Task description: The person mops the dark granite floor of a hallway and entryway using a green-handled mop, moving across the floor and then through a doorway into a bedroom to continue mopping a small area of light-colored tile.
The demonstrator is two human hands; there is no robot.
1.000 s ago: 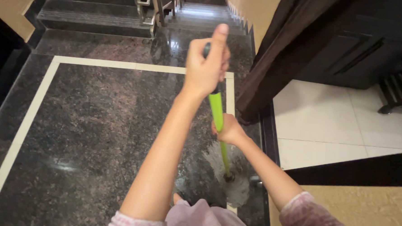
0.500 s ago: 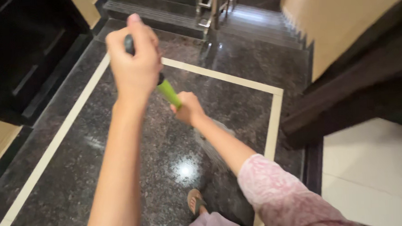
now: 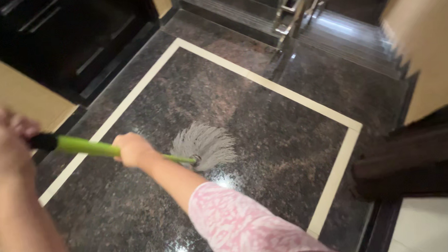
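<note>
Head view: left hand (image 3: 3, 145) wraps the black top end, right hand (image 3: 132, 149) closed lower on the green mop handle (image 3: 81, 146), spaced for leverage, slanting the grey mop head (image 3: 204, 144) onto the dark granite floor (image 3: 264, 119) mid-landing, stairs (image 3: 289, 12) far.

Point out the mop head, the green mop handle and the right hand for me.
mop head (image 3: 204, 143), head view, middle of the grey strands.
green mop handle (image 3: 86, 146), head view, bare shaft between the hands.
right hand (image 3: 132, 149), head view, knuckles wrapped around the shaft.
</note>
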